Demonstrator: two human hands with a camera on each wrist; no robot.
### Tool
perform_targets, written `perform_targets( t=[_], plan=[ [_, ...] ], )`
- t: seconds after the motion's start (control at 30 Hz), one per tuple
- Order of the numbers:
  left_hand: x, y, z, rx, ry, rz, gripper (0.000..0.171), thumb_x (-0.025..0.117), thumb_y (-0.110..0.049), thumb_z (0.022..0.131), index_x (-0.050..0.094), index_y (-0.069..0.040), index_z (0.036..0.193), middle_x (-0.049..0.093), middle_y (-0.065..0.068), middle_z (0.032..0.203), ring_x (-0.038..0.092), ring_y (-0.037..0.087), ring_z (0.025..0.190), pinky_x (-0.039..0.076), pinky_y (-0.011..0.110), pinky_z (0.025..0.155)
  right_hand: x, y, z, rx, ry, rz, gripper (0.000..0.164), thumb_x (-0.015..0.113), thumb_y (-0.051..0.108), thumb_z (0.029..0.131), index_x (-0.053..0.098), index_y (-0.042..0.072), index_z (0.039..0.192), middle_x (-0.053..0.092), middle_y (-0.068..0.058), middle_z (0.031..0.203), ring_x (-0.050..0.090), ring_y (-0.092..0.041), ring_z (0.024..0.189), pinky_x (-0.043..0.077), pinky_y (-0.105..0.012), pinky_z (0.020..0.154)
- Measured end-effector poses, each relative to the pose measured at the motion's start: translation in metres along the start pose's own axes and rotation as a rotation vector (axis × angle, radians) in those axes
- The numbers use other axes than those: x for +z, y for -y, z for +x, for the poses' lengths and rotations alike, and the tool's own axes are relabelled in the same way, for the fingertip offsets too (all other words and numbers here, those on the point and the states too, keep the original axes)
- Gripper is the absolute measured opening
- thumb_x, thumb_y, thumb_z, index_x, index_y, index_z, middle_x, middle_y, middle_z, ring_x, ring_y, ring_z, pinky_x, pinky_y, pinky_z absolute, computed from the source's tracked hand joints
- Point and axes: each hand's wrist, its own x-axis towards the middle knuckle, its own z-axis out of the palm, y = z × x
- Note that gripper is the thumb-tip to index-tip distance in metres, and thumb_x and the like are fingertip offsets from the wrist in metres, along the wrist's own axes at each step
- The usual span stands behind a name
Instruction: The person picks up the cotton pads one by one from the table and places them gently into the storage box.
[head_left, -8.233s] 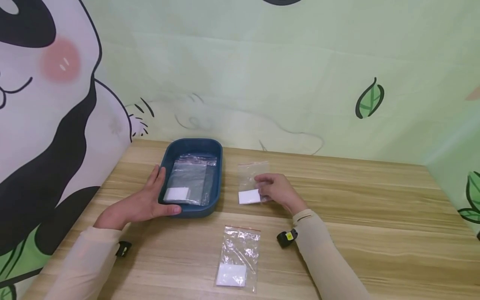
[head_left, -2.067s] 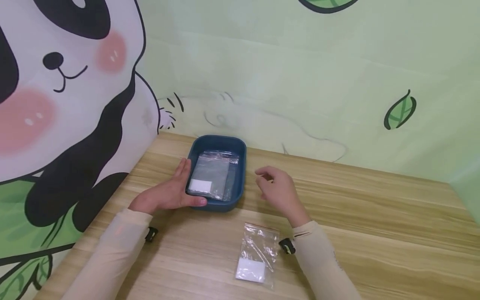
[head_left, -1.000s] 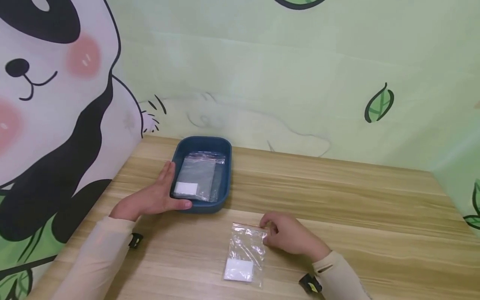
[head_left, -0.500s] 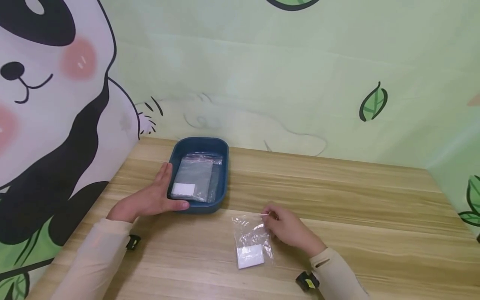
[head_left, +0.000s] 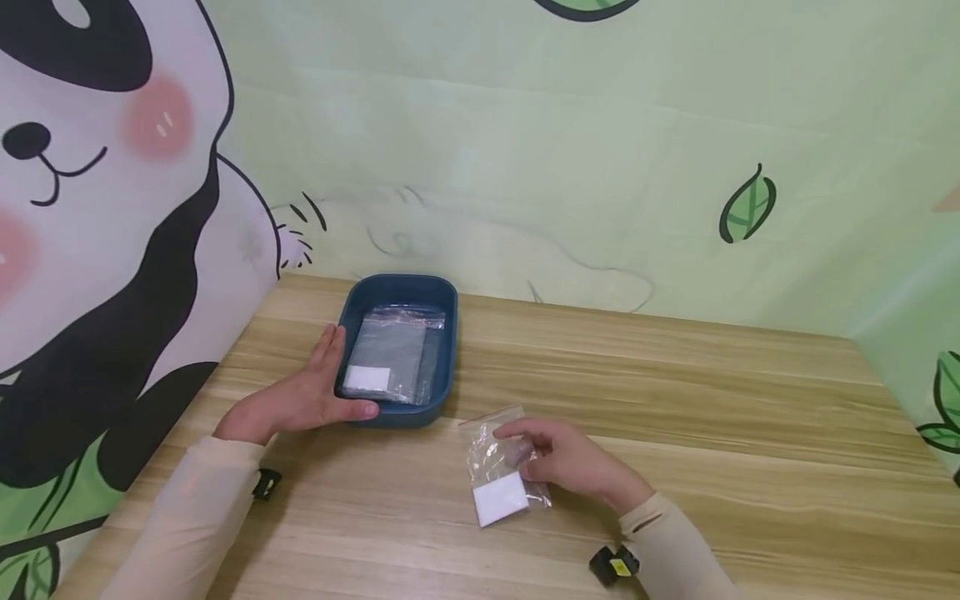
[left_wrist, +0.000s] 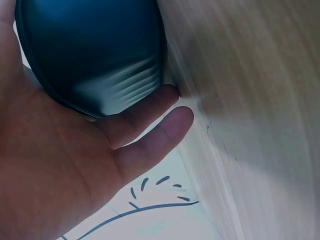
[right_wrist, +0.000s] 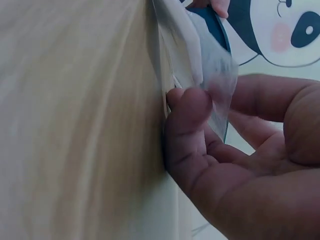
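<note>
My left hand (head_left: 300, 400) rests against the left side of a blue plastic tray (head_left: 447, 367), its fingers straight and its thumb along the front rim. Inside the tray lie several clear zip bags (head_left: 393, 350), the top one with a white rectangle near its bottom. Nearer me, my right hand (head_left: 573, 462) holds a clear zip bag (head_left: 480, 450) by its right side; a white card-like rectangle (head_left: 500, 500) shows at its lower end. In the right wrist view the fingers and thumb (right_wrist: 192, 110) curl about the bag's edge, close to the tabletop.
A wood-grain table (head_left: 675, 400) carries everything. Behind it hangs a light green backdrop (head_left: 525, 125) with a printed panda (head_left: 97, 208) at the left. Each sleeve has a small black wrist camera (head_left: 613, 567).
Earlier a bag lay right of the tray; it has gone from there. My right hand came down to the nearer bag, took hold of it and turned it slightly. The left hand stayed at the tray.
</note>
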Motion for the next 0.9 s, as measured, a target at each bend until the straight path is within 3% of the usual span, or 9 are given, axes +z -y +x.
perform_targets(
  t=[0.17,0.3,0.43,0.57,0.83,0.9],
  plan=[
    [-0.0003,-0.002,-0.0004,0.008,-0.001,-0.01,0.133,0.077,-0.059,0.083,-0.012,0.01,0.154,-0.019,0.034,0.16,0.004,0.054,0.146,0.019,0.062,0.114,0.0053,0.0014,0.0002,-0.018,-0.03,-0.056,0.037,0.058,-0.01,0.089,0.069,0.003,0.122,0.065,-0.01,0.094,0.056,-0.018,0.08,0.049,-0.029,0.067],
    [-0.0005,-0.0022,-0.0003,0.01,0.0,-0.011,0.133,0.077,-0.059,0.083,-0.012,0.011,0.154,-0.019,0.034,0.16,0.004,0.054,0.146,0.019,0.062,0.114,0.0065,0.0016,0.0008,-0.023,-0.085,-0.096,0.035,0.059,-0.006,0.092,0.068,0.001,0.125,0.066,-0.015,0.111,0.058,-0.017,0.084,0.051,-0.029,0.071],
    [-0.0007,-0.0026,-0.0009,0.006,0.005,-0.01,0.132,0.076,-0.059,0.084,-0.013,0.01,0.154,-0.02,0.034,0.159,0.007,0.055,0.145,0.02,0.062,0.114,0.007,0.0038,0.001,0.01,-0.118,-0.078,0.042,0.064,0.001,0.092,0.062,-0.002,0.134,0.061,-0.023,0.129,0.064,-0.021,0.094,0.055,-0.032,0.076],
    [-0.0011,-0.002,-0.0021,0.001,0.009,-0.006,0.132,0.075,-0.059,0.085,-0.014,0.009,0.154,-0.021,0.033,0.159,0.011,0.057,0.144,0.021,0.061,0.114,0.0086,0.0062,0.0016,0.024,-0.141,-0.067,0.051,0.068,-0.001,0.088,0.058,-0.003,0.138,0.058,-0.026,0.134,0.065,-0.025,0.098,0.057,-0.033,0.075],
    [-0.0008,-0.0024,-0.0021,0.005,0.014,-0.026,0.132,0.075,-0.058,0.085,-0.015,0.008,0.155,-0.022,0.031,0.16,0.008,0.055,0.145,0.02,0.062,0.114,0.0097,0.0042,0.0027,0.009,-0.185,-0.093,0.053,0.062,-0.01,0.087,0.058,-0.002,0.139,0.065,-0.019,0.125,0.062,-0.021,0.084,0.054,-0.028,0.068],
    [-0.0006,-0.0025,-0.0017,0.004,0.015,-0.026,0.131,0.075,-0.058,0.085,-0.015,0.007,0.155,-0.023,0.031,0.16,0.008,0.055,0.145,0.02,0.061,0.114,0.0096,0.0043,0.0029,0.015,-0.198,-0.098,0.052,0.06,-0.01,0.087,0.059,0.0,0.139,0.066,-0.016,0.125,0.061,-0.022,0.089,0.053,-0.03,0.072]
  ],
)
